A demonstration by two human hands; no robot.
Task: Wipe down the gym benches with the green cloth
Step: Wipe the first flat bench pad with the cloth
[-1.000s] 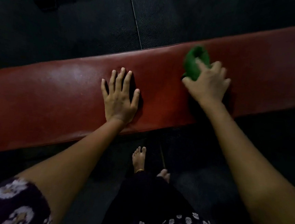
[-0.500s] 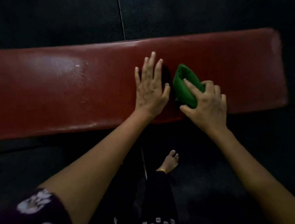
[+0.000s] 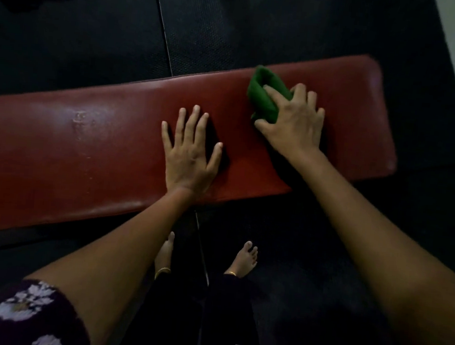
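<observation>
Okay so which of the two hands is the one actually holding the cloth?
The right hand: its fingers curl round the bunched green cloth near the red bench pad's right end. The left hand lies flat on the pad, fingers spread, holding nothing.

So the red padded bench [image 3: 91, 144] is running across the view on a slant, sitting on dark rubber floor mats [image 3: 329, 30] with a seam between them. Its vinyl is looking scuffed and shiny toward the left. A left hand [image 3: 191, 152] is resting flat on it, fingers spread, and a bunched green cloth [image 3: 264, 97] is lying near the far edge under a right hand [image 3: 294, 120] that's gripping it.
</observation>
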